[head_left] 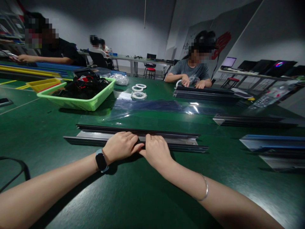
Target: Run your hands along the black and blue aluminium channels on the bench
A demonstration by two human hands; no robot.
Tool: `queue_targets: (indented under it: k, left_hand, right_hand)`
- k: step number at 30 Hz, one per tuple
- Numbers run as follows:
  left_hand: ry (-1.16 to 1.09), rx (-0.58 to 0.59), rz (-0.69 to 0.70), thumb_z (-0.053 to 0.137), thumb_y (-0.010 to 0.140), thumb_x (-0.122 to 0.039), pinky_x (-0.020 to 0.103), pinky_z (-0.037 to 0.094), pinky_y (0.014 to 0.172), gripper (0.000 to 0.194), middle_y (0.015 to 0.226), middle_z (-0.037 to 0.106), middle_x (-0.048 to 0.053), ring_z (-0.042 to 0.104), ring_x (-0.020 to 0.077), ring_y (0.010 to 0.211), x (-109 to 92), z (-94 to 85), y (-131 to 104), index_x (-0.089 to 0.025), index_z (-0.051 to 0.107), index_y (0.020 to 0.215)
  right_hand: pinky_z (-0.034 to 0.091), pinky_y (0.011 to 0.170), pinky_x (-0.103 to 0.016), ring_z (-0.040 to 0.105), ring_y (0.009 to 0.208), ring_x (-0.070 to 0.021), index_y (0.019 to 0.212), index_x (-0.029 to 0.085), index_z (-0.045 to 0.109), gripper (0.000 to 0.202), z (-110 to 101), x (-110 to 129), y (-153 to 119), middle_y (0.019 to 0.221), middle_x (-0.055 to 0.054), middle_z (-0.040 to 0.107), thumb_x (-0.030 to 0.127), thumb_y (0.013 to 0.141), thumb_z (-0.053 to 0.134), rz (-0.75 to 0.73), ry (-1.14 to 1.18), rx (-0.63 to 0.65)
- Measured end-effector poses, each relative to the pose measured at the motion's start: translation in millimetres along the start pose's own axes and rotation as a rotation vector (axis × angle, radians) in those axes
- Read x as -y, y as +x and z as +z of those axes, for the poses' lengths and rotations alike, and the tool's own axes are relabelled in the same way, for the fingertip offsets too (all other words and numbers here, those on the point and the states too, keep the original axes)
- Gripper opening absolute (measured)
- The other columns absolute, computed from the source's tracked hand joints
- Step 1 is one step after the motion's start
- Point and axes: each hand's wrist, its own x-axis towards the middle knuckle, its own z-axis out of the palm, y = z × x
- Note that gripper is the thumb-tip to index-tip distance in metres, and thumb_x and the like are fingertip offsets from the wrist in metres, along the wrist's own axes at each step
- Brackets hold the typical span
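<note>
A long black metal channel profile (90, 140) with a silvery inner face lies crosswise on the green table before me. My left hand (120, 144) is curled over its near wall, fingers reaching inside and thumb along the front. Right beside it, my right hand (157, 149) grips the same wall, slightly right of the middle. The two thumbs almost meet. My fingertips are partly hidden inside the channel, so anything small under them cannot be seen.
Behind the profile lies clear plastic film (152, 106). A green basket (95, 103) of black parts stands back left, near white tape rolls (138, 95). More profiles (276, 141) lie at right, with a plastic bottle (269, 97). A co-worker (193, 70) handles another profile across the table.
</note>
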Motion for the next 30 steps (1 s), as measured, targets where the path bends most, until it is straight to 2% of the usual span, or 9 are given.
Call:
queue_targets:
  k: [8,21,30]
  left_hand:
    - [0.005,-0.011,0.005,0.034,0.087,-0.040,0.028,0.041,0.060,0.036,0.067,0.058,0.005,0.055,0.0162,0.067,-0.1,-0.6,0.7,-0.014,0.057,0.075]
    - [0.013,0.002,0.000,0.034,0.087,-0.039,0.029,0.040,0.061,0.036,0.067,0.058,0.005,0.055,0.0166,0.066,-1.0,-0.7,0.5,-0.015,0.056,0.072]
    - [0.027,-0.073,0.028,0.035,0.087,-0.037,0.026,0.040,0.060,0.034,0.064,0.057,0.004,0.054,0.0146,0.064,-3.2,-3.4,-1.2,-0.015,0.056,0.072]
  right_hand:
    - [0.041,0.067,-0.033,0.057,0.073,-0.0233,0.082,0.012,0.050,0.038,-1.1,-3.2,4.2,0.071,-0.010,0.059,0.046,0.069,0.060,0.000,0.004,0.046]
    - [0.043,0.061,-0.029,0.060,0.071,-0.0223,0.084,0.011,0.051,0.038,-3.9,-10.0,12.8,0.072,-0.011,0.062,0.045,0.068,0.061,0.025,0.059,0.098]
    - [0.042,0.063,-0.029,0.056,0.078,-0.0215,0.089,0.013,0.048,0.039,-2.2,-7.3,1.5,0.078,-0.009,0.060,0.043,0.069,0.061,-0.030,0.016,0.025]
